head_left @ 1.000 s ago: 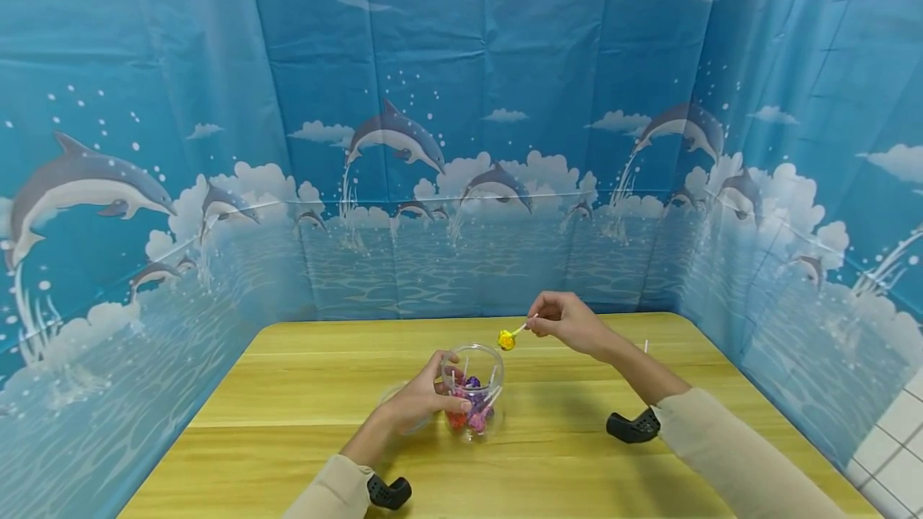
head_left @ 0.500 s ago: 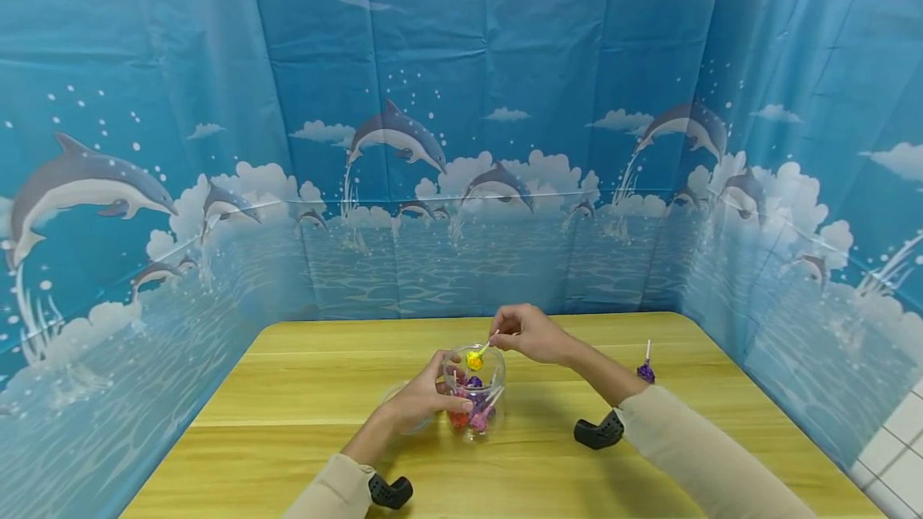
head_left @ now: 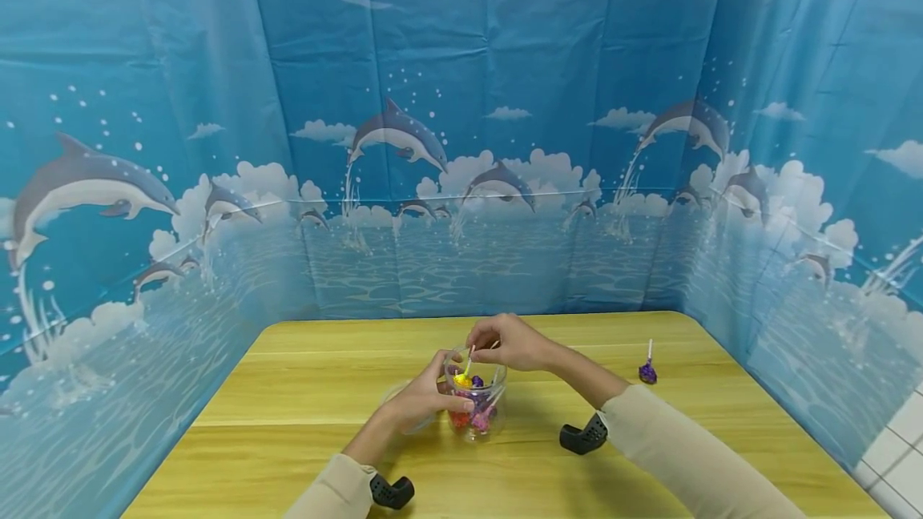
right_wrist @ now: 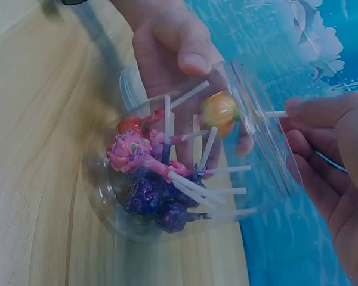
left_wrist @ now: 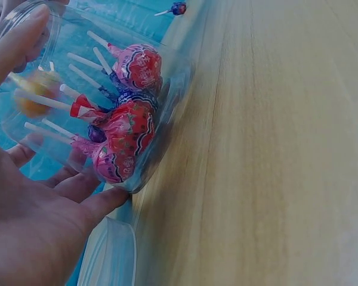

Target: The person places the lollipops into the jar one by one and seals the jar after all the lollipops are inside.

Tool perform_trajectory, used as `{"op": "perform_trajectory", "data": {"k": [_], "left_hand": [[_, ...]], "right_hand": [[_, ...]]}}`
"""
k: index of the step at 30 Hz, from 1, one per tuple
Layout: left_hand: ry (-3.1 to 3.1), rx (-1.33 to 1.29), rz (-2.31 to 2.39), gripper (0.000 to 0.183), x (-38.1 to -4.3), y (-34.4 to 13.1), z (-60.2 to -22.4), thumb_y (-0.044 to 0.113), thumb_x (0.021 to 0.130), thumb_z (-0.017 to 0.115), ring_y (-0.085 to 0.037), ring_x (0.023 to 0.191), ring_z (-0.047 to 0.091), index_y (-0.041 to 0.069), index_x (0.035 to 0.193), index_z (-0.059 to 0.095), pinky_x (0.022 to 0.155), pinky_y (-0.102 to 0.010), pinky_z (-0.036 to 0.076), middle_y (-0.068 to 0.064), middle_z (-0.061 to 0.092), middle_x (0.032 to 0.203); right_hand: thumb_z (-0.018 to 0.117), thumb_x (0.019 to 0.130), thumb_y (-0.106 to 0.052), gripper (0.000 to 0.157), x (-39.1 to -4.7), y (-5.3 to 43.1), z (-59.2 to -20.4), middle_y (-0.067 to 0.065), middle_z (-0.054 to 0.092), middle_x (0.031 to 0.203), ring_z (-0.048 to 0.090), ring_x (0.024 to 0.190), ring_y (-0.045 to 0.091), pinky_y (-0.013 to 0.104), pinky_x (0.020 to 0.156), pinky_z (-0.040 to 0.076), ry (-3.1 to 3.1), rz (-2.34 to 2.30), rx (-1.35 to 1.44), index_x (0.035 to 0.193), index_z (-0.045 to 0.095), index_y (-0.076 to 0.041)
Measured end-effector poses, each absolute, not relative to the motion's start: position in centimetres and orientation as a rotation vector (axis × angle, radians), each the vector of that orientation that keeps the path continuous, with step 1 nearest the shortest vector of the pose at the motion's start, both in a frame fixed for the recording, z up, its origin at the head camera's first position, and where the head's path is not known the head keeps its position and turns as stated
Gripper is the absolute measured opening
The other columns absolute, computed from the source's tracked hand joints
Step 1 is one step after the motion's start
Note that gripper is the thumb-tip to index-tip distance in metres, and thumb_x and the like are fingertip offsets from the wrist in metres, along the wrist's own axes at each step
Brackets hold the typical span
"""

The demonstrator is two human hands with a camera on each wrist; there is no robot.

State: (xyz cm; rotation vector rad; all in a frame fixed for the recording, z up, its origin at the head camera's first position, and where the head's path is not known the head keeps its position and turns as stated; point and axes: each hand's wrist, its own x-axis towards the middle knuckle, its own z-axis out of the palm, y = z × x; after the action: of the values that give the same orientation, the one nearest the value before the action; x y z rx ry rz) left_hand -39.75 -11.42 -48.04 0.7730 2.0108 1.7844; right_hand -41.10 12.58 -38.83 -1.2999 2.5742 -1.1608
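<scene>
A clear round jar [head_left: 493,425] stands on the table, holding several wrapped lollipops in red, pink and purple, such as a pink lollipop [right_wrist: 129,151] and a purple lollipop [right_wrist: 142,195]. My left hand [head_left: 421,399] grips the jar from its left side, fingers and thumb curved round the wall. Over the jar's mouth, my right hand [head_left: 513,342] pinches the white stick of a yellow lollipop [right_wrist: 220,113]. That lollipop's head is inside the jar, below the rim and above the others, as the right wrist view shows.
A lone purple lollipop [head_left: 647,373] lies on the table to the right. Partly behind my left hand is a clear round lid [left_wrist: 112,253] on the tabletop. A blue dolphin-printed curtain [head_left: 447,263] encloses the wooden table [head_left: 303,391] at the back and sides.
My right hand has moved left and down with the yellow lollipop, from beside the jar to inside its mouth. The left hand keeps its grip. The purple lollipop at right has come into full sight.
</scene>
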Motion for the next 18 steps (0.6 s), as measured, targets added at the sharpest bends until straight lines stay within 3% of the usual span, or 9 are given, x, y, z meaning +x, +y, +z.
{"op": "perform_trajectory", "data": {"k": [4, 12, 18], "left_hand": [[1.99, 0.777, 1.798, 0.069, -39.9, -11.5, -48.1, 0.01, 0.094, 0.077, -0.02, 0.09, 0.045, 0.008, 0.145, 0.03, 0.079, -0.039, 0.042, -0.017, 0.042, 0.125], [2.015, 0.769, 1.803, 0.069, -40.0, -11.4, -48.4, 0.009, 0.091, 0.079, -0.022, 0.091, 0.047, 0.01, 0.143, 0.033, 0.079, -0.038, 0.044, -0.017, 0.044, 0.118], [2.028, 0.779, 1.812, 0.071, -39.8, -11.3, -48.3, 0.01, 0.089, 0.082, -0.025, 0.1, 0.054, 0.01, 0.142, 0.035, 0.085, -0.038, 0.049, -0.02, 0.046, 0.126]], "right_hand": [[0.071, 0.1, -0.013, 0.024, -41.2, 13.2, -38.9, 0.001, 0.074, 0.104, 0.072, 0.096, 0.018, 0.035, 0.085, 0.058, 2.611, -1.184, -1.291, 0.122, 0.071, -0.003], [0.069, 0.101, -0.012, 0.02, -41.4, 15.6, -38.6, 0.003, 0.074, 0.104, 0.071, 0.096, 0.019, 0.037, 0.086, 0.058, 2.635, -1.238, -1.263, 0.12, 0.072, -0.006], [0.069, 0.101, -0.011, 0.019, -41.3, 17.6, -38.1, 0.005, 0.074, 0.104, 0.071, 0.096, 0.022, 0.039, 0.086, 0.058, 2.657, -1.263, -1.242, 0.118, 0.072, -0.004]]}}
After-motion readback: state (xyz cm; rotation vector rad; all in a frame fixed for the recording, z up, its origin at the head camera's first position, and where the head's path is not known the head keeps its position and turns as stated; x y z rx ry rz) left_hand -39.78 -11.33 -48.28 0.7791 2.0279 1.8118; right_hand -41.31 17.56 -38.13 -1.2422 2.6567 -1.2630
